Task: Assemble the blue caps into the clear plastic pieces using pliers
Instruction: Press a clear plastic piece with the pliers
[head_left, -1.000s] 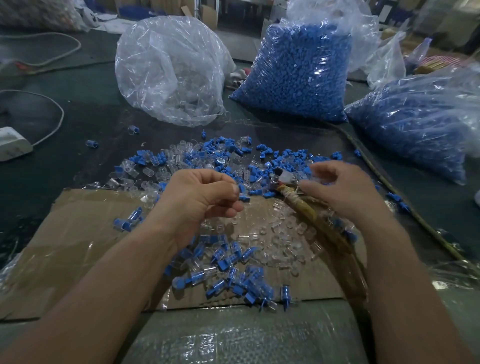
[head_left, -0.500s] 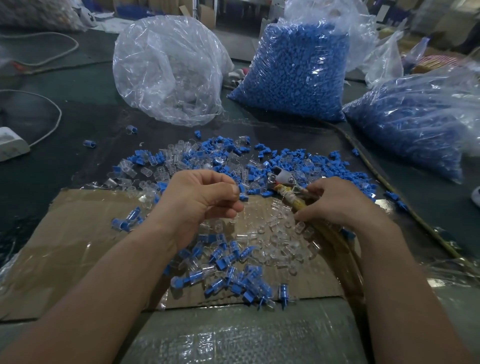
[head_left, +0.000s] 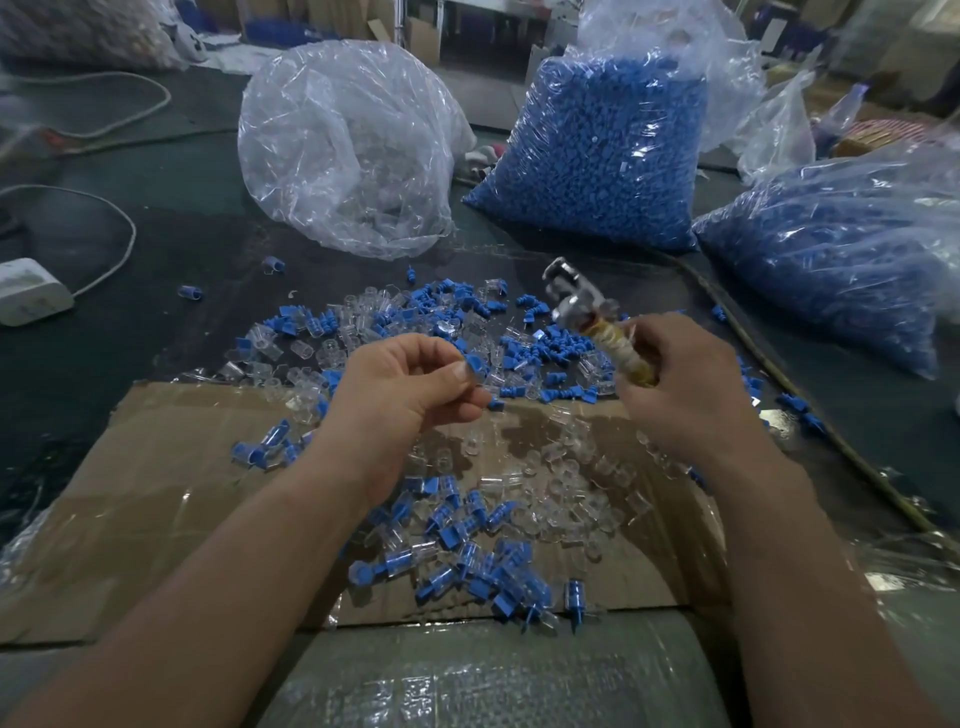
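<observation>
The left hand pinches a blue cap between thumb and forefinger, with its other fingers curled under. Whether a clear piece sits with the cap at the fingertips is too small to tell. The right hand is wrapped round the tape-bound handles of the pliers, which are held off the table. Their long axis runs from that fist up and away to the left. This puts the metal head beyond the cap and to its right, apart from it, with loose parts of the pile showing in the gap. The head is blurred, so I cannot tell whether the jaws stand apart or together.

The coming move likely turns on closing that gap. Either the head swings down and leftward to the left fingertips, or the cap travels right and forward into the jaws. The cap protrudes rightward from the pinch, toward the tool, which favours a sideways approach. Assembled pieces and loose clear plastic pieces lie on the cardboard below the 2 wrists.
</observation>
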